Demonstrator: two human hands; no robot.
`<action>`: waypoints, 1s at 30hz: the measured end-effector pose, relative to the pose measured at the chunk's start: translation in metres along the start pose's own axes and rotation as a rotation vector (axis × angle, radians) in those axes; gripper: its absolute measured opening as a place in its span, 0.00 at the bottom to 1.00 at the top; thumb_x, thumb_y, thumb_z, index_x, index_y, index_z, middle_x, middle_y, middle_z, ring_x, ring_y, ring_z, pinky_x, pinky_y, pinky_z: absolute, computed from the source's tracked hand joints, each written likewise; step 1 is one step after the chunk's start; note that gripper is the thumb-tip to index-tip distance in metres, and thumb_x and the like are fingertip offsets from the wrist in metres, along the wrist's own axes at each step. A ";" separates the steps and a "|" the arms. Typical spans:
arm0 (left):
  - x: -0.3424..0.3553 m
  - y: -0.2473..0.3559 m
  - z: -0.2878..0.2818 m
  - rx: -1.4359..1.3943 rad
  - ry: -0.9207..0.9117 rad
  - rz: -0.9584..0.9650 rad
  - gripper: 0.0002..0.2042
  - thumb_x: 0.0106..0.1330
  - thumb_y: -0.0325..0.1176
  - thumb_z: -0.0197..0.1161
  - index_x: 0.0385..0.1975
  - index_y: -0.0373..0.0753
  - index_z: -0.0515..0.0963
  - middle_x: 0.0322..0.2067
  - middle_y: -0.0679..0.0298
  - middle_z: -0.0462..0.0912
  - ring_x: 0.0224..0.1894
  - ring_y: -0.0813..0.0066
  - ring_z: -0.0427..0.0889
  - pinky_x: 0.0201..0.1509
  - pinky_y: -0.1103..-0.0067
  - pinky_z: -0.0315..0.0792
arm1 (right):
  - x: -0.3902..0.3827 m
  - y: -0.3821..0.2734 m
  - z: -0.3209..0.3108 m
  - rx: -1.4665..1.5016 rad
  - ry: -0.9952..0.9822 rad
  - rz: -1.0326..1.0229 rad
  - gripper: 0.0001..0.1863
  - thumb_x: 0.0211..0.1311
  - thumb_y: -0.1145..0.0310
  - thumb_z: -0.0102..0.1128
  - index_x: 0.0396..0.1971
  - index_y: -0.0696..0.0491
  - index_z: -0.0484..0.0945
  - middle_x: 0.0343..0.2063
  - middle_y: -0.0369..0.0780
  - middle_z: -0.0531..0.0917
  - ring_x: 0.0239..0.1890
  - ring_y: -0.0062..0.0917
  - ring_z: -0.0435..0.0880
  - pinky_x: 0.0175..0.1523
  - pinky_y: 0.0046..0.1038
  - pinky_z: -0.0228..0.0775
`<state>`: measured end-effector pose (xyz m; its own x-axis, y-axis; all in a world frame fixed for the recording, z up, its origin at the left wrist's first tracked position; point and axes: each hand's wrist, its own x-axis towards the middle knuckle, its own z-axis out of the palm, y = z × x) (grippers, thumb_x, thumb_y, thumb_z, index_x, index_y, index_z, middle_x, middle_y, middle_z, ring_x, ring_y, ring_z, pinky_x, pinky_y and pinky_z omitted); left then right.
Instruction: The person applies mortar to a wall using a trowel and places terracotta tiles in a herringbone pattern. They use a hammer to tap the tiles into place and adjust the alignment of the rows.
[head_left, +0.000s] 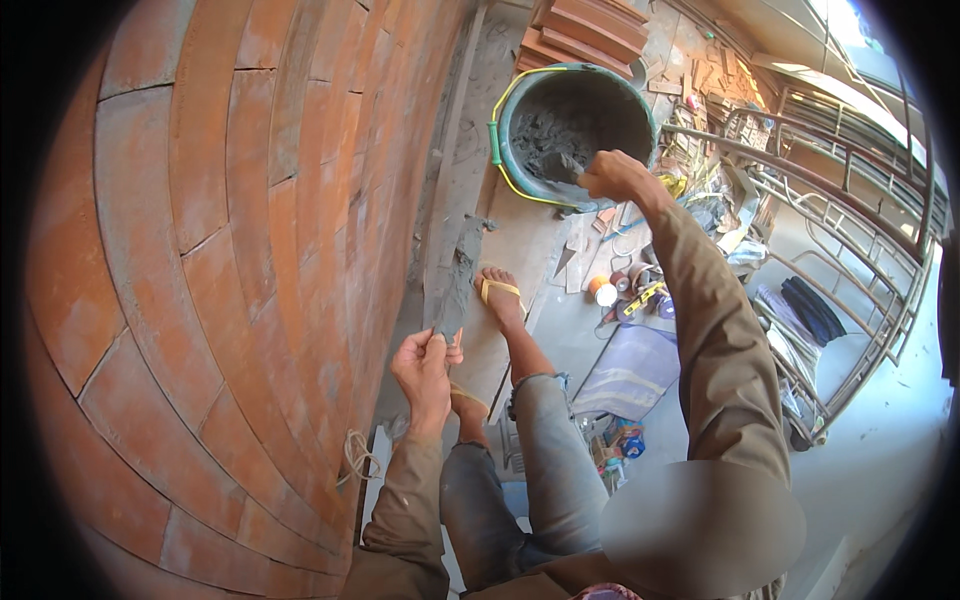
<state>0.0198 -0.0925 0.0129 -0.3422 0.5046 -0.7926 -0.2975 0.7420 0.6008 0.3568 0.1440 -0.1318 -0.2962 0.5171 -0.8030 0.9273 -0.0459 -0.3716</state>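
Observation:
My right hand (622,177) is closed at the rim of a dark green bucket (512,140) at the top middle. It grips a trowel (567,168) whose mortar-covered blade reaches into the bucket; the handle is hidden in my fingers. Wet grey mortar (540,135) clings to the bucket's inside. Lower left, my left hand (425,370) is raised beside the red-brown tiled wall (210,190), fingers pinched together. A small greyish bit shows at its fingertips, too small to name. My left hand is apart from the wall.
Red-brown tiles (590,35) are stacked behind the bucket. Mortar smears (465,250) lie on the plank near my sandalled feet. To the right are cans (603,291), a yellow spirit level (642,300), a purple-grey sack (630,370) and metal frames (850,190). A coiled cord (358,458) hangs near the wall.

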 end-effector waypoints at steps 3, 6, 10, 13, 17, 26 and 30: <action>0.004 0.008 0.017 -0.072 0.016 -0.005 0.06 0.68 0.23 0.57 0.38 0.25 0.75 0.29 0.55 0.83 0.26 0.73 0.83 0.32 0.79 0.80 | -0.058 -0.019 -0.014 0.212 0.046 0.078 0.21 0.65 0.52 0.59 0.32 0.58 0.85 0.19 0.45 0.81 0.26 0.26 0.84 0.34 0.32 0.74; 0.009 0.017 0.036 -0.140 0.029 -0.005 0.05 0.67 0.22 0.58 0.37 0.25 0.76 0.29 0.55 0.83 0.26 0.74 0.83 0.32 0.80 0.81 | -0.097 -0.014 0.035 0.457 0.392 -0.054 0.18 0.68 0.56 0.59 0.40 0.59 0.83 0.25 0.43 0.84 0.28 0.23 0.84 0.37 0.29 0.75; 0.014 0.029 0.062 -0.189 0.033 0.005 0.06 0.68 0.23 0.58 0.36 0.25 0.75 0.29 0.55 0.82 0.27 0.73 0.83 0.32 0.80 0.81 | -0.145 -0.067 0.108 0.562 0.692 0.035 0.21 0.65 0.66 0.62 0.55 0.59 0.76 0.36 0.44 0.85 0.36 0.27 0.84 0.48 0.29 0.76; 0.020 0.039 0.084 -0.273 0.018 0.010 0.06 0.68 0.23 0.57 0.36 0.25 0.75 0.29 0.55 0.82 0.27 0.73 0.83 0.33 0.80 0.81 | -0.148 -0.098 0.186 0.640 0.899 -0.081 0.22 0.63 0.70 0.63 0.55 0.61 0.72 0.42 0.47 0.82 0.45 0.31 0.82 0.51 0.30 0.74; 0.023 0.058 0.106 -0.277 -0.012 0.020 0.05 0.68 0.23 0.57 0.35 0.25 0.75 0.29 0.55 0.82 0.26 0.73 0.82 0.32 0.80 0.81 | -0.141 -0.158 0.217 0.872 0.961 -0.132 0.25 0.62 0.70 0.65 0.55 0.62 0.67 0.45 0.47 0.78 0.45 0.32 0.80 0.52 0.31 0.73; 0.017 0.079 0.120 -0.171 -0.078 0.056 0.07 0.67 0.26 0.58 0.37 0.27 0.74 0.28 0.55 0.82 0.27 0.72 0.83 0.31 0.80 0.79 | -0.106 -0.202 0.226 0.836 1.104 -0.185 0.29 0.59 0.71 0.68 0.55 0.59 0.61 0.45 0.47 0.73 0.47 0.34 0.74 0.54 0.36 0.67; 0.024 0.091 0.118 -0.155 -0.072 0.091 0.05 0.66 0.24 0.58 0.34 0.27 0.75 0.27 0.56 0.82 0.26 0.72 0.83 0.29 0.81 0.79 | -0.122 -0.194 0.269 0.929 0.953 -0.026 0.27 0.59 0.76 0.64 0.54 0.59 0.61 0.48 0.49 0.72 0.50 0.35 0.73 0.57 0.37 0.66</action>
<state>0.0899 0.0396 0.0366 -0.3109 0.6006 -0.7366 -0.4043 0.6178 0.6744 0.1515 -0.1404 -0.0869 0.3171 0.9015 -0.2946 0.3111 -0.3923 -0.8656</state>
